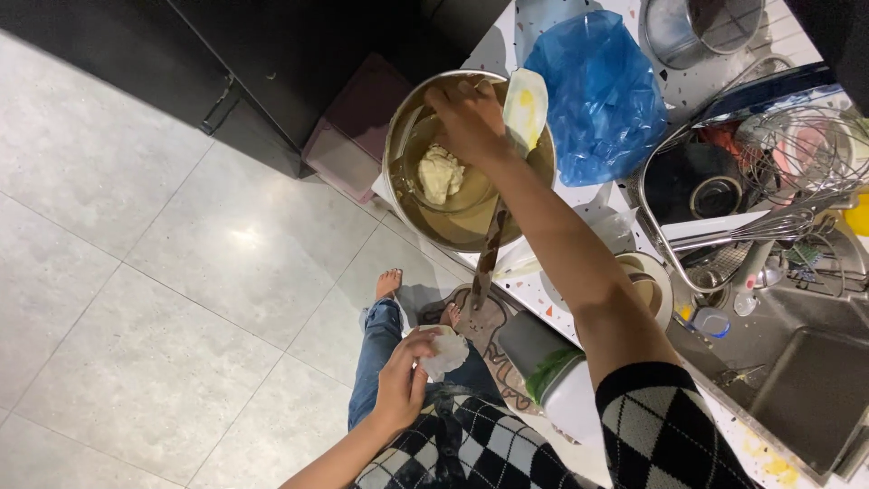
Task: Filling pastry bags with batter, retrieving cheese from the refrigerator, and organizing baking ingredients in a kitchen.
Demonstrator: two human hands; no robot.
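My right hand (468, 119) reaches across a large metal bowl (404, 136) and curls its fingers over the bowl's far rim. The bowl is tipped toward me at the counter's edge. Inside lie a pale yellow lump of dough (440, 173) and a smear of batter. A white spatula (526, 107) with yellow batter on it leans in the bowl beside my right hand, and its brown handle (487, 258) sticks out below. My left hand (403, 385) is down by my jeans, closed around a white lump (447, 351) that looks like dough.
A blue plastic bag (602, 95) lies on the speckled counter (543, 290) next to the bowl. A wire dish rack (724, 181) holds dark bowls and a whisk (769, 225). A steel sink (806, 389) is at the right, a steel pot (701, 27) at the top, grey tiled floor (136, 272) to the left.
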